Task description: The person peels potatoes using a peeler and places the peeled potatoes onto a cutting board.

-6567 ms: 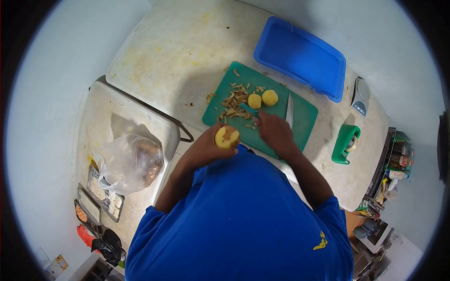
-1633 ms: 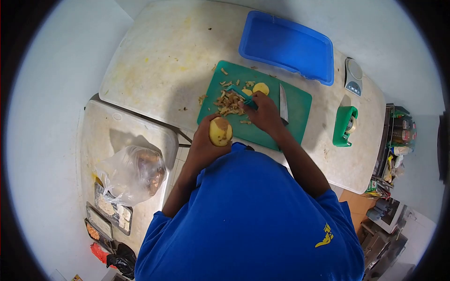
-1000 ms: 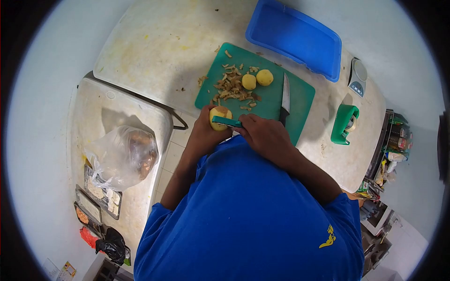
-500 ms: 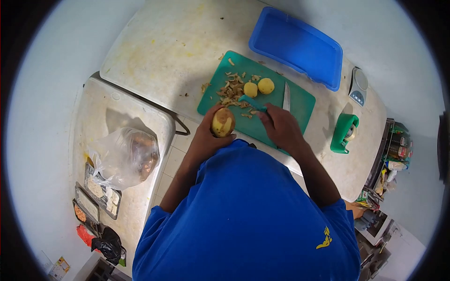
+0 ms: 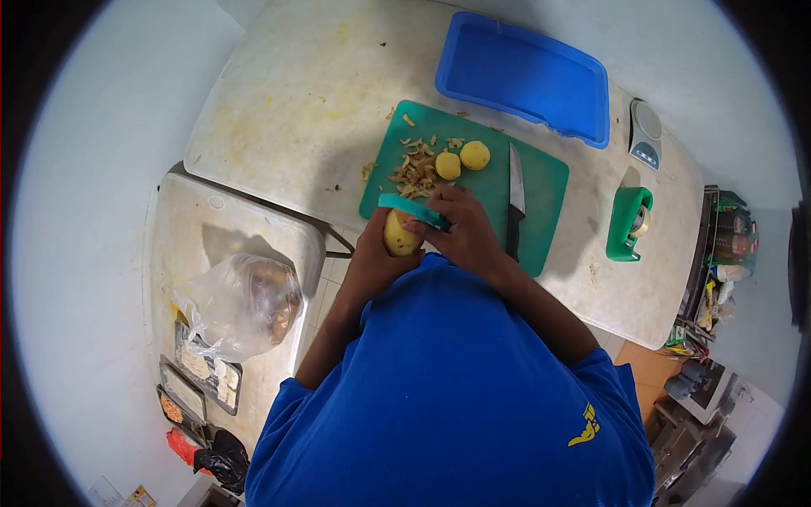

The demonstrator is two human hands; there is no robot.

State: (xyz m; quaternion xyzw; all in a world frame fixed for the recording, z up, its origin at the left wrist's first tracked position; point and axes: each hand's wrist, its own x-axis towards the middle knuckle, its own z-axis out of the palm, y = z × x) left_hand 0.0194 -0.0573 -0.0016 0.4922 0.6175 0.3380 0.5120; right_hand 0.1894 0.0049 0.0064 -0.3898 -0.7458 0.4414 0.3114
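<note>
Gripping the potato (image 5: pixel 400 240) in my left hand (image 5: pixel 370 260), near the green board (image 5: pixel 541 198). My right hand (image 5: pixel 466 235) is clamped on the teal peeler (image 5: pixel 407 206) (head over the potato's upper end; contact unclear).

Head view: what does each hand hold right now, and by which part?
The left hand holds a potato, cupped around its side; the right hand grips a teal peeler by its handle end.
</note>
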